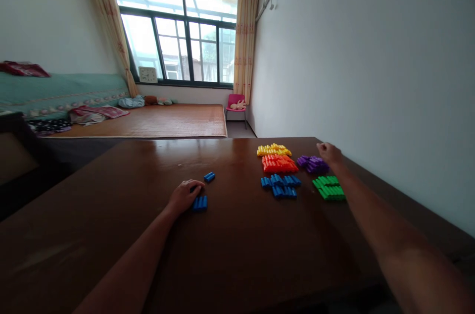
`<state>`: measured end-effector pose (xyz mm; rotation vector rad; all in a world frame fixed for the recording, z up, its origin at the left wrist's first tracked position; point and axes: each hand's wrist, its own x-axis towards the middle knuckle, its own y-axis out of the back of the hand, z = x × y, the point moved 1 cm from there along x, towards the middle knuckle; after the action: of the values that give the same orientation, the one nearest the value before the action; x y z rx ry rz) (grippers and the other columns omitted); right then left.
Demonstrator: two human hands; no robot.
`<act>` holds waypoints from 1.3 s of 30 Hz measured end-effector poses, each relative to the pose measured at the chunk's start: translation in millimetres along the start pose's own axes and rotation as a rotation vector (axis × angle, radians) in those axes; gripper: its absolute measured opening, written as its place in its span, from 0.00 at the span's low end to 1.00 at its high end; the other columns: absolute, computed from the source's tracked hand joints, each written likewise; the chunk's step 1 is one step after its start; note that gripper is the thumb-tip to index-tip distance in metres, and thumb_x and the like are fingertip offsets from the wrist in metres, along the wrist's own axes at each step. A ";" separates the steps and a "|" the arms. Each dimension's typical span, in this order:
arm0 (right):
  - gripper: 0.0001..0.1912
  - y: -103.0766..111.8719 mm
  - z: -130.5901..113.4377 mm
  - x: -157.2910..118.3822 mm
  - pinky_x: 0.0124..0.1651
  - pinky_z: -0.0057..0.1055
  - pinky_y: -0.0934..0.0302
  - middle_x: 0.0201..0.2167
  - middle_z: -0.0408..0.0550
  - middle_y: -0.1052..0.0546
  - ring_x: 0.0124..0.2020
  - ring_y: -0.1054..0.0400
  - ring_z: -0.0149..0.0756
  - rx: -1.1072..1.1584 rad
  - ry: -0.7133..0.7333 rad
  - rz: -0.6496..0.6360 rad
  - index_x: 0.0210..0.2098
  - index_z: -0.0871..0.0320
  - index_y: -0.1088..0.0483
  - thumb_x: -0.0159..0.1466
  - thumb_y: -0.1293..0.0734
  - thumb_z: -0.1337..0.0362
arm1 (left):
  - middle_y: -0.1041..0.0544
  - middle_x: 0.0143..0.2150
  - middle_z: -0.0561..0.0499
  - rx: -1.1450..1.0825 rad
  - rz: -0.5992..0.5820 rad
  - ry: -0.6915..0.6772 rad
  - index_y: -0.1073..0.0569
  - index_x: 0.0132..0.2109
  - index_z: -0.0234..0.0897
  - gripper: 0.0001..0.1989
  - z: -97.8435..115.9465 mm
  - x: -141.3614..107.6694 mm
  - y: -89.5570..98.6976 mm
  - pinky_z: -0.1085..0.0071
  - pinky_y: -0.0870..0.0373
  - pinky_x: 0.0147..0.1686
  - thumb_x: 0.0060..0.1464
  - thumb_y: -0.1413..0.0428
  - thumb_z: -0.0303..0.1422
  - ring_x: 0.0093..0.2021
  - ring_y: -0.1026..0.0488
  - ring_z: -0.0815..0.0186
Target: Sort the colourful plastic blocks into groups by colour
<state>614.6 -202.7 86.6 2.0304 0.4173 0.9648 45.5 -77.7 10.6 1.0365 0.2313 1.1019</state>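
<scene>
My left hand (185,194) rests on the table left of centre, fingers loosely curved with a gap by the thumb; I see nothing held in it. Just in front of its fingertips lies a small blue block piece (209,177). A short row of blue blocks (200,203) sits right beside the hand, on the near side. Out to the far right, my right hand (329,153) is closed like a fist near the purple blocks (312,164). Whatever its fingers may hold is hidden. Below its wrist, my forearm partly covers the green blocks (328,188).
Yellow blocks (273,150), orange-red blocks (279,163) and a blue pile (281,185) lie on the brown table (237,249). A white wall (363,56) runs along the right. Beyond stand a bed (178,120) and a pink chair (236,102).
</scene>
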 end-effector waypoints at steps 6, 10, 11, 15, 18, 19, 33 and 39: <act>0.14 -28.6 -155.2 -96.9 0.42 0.30 0.36 0.38 0.48 0.21 0.36 0.28 0.35 0.358 0.536 -0.380 0.42 0.56 0.27 0.64 0.39 0.57 | 0.20 0.37 0.49 -0.193 0.095 0.071 0.20 0.40 0.37 0.17 1.7 -2.9 1.9 0.68 0.30 0.41 0.53 0.50 0.39 0.38 0.25 0.61; 0.12 -64.7 -251.5 -181.6 0.48 0.33 0.36 0.44 0.48 0.23 0.41 0.28 0.36 0.465 0.810 -0.558 0.45 0.55 0.27 0.63 0.37 0.62 | 0.20 0.36 0.48 -0.338 0.157 0.108 0.21 0.41 0.34 0.17 -0.2 -5.5 4.9 0.69 0.30 0.38 0.53 0.50 0.39 0.37 0.26 0.62; 0.13 -73.8 -270.5 -196.1 0.51 0.34 0.37 0.46 0.49 0.24 0.45 0.29 0.37 0.463 0.827 -0.560 0.46 0.55 0.28 0.63 0.37 0.63 | 0.20 0.37 0.48 -0.363 0.168 0.108 0.21 0.41 0.34 0.17 -1.3 -6.1 5.2 0.69 0.30 0.38 0.53 0.49 0.39 0.37 0.26 0.63; 0.20 -102.5 -322.2 -223.4 0.57 0.37 0.43 0.53 0.55 0.28 0.54 0.35 0.41 0.369 0.728 -0.542 0.53 0.58 0.32 0.64 0.36 0.59 | 0.20 0.37 0.47 -0.474 0.222 0.128 0.21 0.41 0.33 0.17 -8.6 -6.1 3.7 0.70 0.30 0.36 0.53 0.49 0.39 0.36 0.26 0.64; 0.19 -110.1 -334.3 -225.6 0.56 0.37 0.44 0.50 0.57 0.27 0.53 0.36 0.42 0.291 0.668 -0.525 0.51 0.59 0.31 0.63 0.35 0.57 | 0.20 0.36 0.47 -0.528 0.222 0.141 0.22 0.41 0.32 0.18 -13.7 -3.8 0.5 0.71 0.30 0.34 0.52 0.48 0.39 0.35 0.26 0.65; 0.17 -109.5 -333.4 -225.4 0.56 0.37 0.44 0.48 0.56 0.27 0.51 0.36 0.42 0.281 0.671 -0.522 0.49 0.59 0.30 0.63 0.35 0.59 | 0.20 0.36 0.47 -0.528 0.217 0.141 0.22 0.41 0.32 0.17 -14.5 -2.9 -0.4 0.71 0.30 0.33 0.52 0.48 0.39 0.34 0.26 0.65; 0.14 -18.2 -167.3 -234.1 0.52 0.36 0.45 0.42 0.48 0.25 0.48 0.37 0.42 0.209 0.773 -0.416 0.43 0.55 0.30 0.57 0.33 0.63 | 0.19 0.37 0.47 -0.238 0.109 0.056 0.20 0.39 0.35 0.18 -10.9 2.8 0.9 0.67 0.31 0.39 0.51 0.50 0.41 0.37 0.25 0.60; 0.12 -5.7 -136.1 -218.7 0.48 0.37 0.45 0.43 0.47 0.24 0.49 0.38 0.43 0.052 0.698 -0.362 0.41 0.53 0.28 0.57 0.33 0.65 | 0.19 0.38 0.48 -0.199 0.090 0.045 0.20 0.40 0.38 0.17 -8.5 0.7 4.7 0.65 0.30 0.42 0.51 0.49 0.41 0.38 0.24 0.59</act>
<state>369.5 -253.7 25.7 1.5284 1.1434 1.4143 37.6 -71.9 9.9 0.8517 0.1087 1.2044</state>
